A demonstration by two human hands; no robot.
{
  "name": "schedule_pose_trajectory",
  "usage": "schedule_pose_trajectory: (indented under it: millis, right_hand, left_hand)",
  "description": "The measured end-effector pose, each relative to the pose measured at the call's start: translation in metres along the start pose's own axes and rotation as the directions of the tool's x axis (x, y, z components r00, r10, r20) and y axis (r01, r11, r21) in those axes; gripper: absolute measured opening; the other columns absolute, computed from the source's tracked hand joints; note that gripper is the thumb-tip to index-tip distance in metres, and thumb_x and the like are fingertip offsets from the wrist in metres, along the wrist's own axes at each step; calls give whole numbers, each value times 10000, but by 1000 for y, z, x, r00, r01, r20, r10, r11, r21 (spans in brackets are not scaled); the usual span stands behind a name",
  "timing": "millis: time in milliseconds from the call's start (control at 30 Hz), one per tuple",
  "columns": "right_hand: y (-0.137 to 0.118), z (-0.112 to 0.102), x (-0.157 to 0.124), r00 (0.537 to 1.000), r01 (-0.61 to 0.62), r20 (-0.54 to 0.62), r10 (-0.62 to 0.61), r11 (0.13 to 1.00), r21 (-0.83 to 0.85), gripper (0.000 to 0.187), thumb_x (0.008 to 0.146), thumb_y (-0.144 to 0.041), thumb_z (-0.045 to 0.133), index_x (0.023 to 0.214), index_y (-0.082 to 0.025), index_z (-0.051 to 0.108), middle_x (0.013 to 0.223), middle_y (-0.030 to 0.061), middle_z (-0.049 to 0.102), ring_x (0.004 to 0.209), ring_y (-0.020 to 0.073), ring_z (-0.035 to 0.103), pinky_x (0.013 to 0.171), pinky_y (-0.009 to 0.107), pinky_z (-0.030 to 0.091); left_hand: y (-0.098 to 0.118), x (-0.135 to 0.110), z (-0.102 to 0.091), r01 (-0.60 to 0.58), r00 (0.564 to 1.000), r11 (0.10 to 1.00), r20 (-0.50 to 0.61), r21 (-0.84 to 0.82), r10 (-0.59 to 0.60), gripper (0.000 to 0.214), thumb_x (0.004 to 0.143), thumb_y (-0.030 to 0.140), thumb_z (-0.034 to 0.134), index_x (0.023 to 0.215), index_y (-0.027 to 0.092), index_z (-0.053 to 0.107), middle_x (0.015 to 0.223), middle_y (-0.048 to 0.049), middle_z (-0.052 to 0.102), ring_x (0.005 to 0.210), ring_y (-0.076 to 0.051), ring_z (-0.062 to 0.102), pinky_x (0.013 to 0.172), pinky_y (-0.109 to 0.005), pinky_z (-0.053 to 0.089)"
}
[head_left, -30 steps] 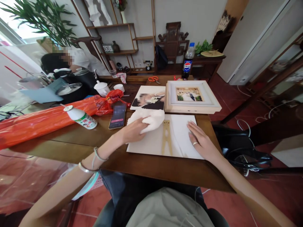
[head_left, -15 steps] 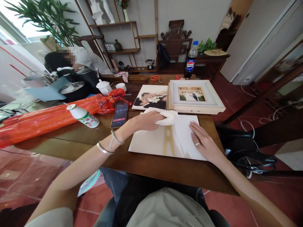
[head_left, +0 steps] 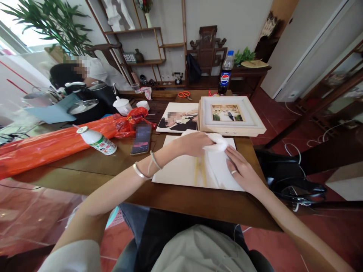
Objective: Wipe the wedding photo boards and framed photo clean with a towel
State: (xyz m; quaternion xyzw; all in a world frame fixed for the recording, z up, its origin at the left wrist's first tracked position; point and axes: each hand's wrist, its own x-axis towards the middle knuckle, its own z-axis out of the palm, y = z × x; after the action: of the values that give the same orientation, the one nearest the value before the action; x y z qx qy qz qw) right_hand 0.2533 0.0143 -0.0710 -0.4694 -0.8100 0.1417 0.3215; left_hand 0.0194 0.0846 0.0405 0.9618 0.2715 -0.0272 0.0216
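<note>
My left hand (head_left: pixel 197 143) is closed on a bunched white cloth (head_left: pixel 217 142), pressed onto the upper part of a white rectangular panel (head_left: pixel 174 172). A tan, A-shaped marking shows on the panel below the cloth. With fingers stretched out, my right hand (head_left: pixel 245 170) lies flat on the panel's right side, its fingertips beside the cloth. Behind the panel lie a photo print (head_left: pixel 180 117) and a white frame (head_left: pixel 195 126) holding a small picture.
A phone (head_left: pixel 141 139), a white bottle (head_left: pixel 96 139) and a long red plastic-wrapped bundle (head_left: pixel 56 145) lie to the left. Orange-handled scissors (head_left: pixel 184 95) and a cola bottle (head_left: pixel 226 73) are at the back. Another person leans at the far left beside pots.
My left hand has slid the cloth to the right across the panel, close to my right fingertips. My right hand stays flat on the panel.
</note>
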Motion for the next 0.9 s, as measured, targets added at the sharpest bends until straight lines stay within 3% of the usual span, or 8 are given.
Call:
schedule_pose_trajectory:
  millis: [133,233,333,400,500,633,767,900]
  right_hand:
    - [-1,-1,1,1000,5,13,-5,1000,-5,473,979,-323,379,1441,-237,428,1452,93,477,1384,307,365,1131,549,335]
    - [-4,-3,3,1000,3,11,-3,1000,-3,451,978,-318,378,1416,-234,452,1399,106,520,1345,312,416,1114,538,359]
    - [-6,-4,3,1000,6,27,-7,1000,14,424,978,-303,378,1385,-241,482,1364,111,547,1304,312,465,1084,536,397]
    - [-5,-4,2,1000,12,26,-12,1000,16,432,980,-294,371,1396,-225,471,1420,118,502,1346,308,420,1107,540,369]
    - [-3,-1,1,1000,1,5,-1,1000,10,471,981,-297,374,1443,-216,417,1503,107,412,1413,288,319,1152,536,305]
    - [-1,1,1,1000,-9,9,9,1000,4,493,976,-298,392,1466,-242,391,1510,77,410,1419,269,310,1163,527,294]
    - [0,0,1,1000,0,14,0,1000,2,503,962,-255,387,1464,-216,398,1505,98,415,1418,273,312,1161,530,295]
    - [1,-2,0,999,15,39,-16,999,40,601,899,-145,397,1485,-271,352,1530,52,381,1432,268,279,1156,552,289]
  left_hand:
    - [13,42,5,-80,994,996,-72,-41,77,246,740,22,475,887,111,651,897,-107,699,830,-217,652,678,-303,481]
    - [21,51,6,-74,994,996,-85,-45,70,254,769,29,471,932,105,651,953,-118,694,861,-219,651,688,-303,487]
    - [31,35,10,36,999,999,-33,-7,-36,273,789,25,487,982,106,661,1002,-132,686,904,-240,661,730,-323,507]
    - [41,16,16,121,993,990,-10,72,-120,300,803,12,494,1030,101,668,1138,-166,654,1037,-292,640,805,-375,516]
    - [56,-10,30,178,984,972,-23,155,-177,225,873,125,535,1025,100,700,1438,-209,457,1315,-414,435,936,-491,466]
    - [61,-20,49,146,981,982,-145,122,-128,437,975,426,431,916,134,751,1569,-148,274,1433,-413,235,1049,-531,354]
    - [67,-17,59,106,980,980,-185,166,-75,401,996,359,409,941,176,761,1553,-116,326,1400,-377,330,1020,-500,377]
    - [108,-35,63,55,979,974,-205,220,-9,308,961,384,486,1057,247,744,1530,-118,367,1345,-407,398,971,-509,400]
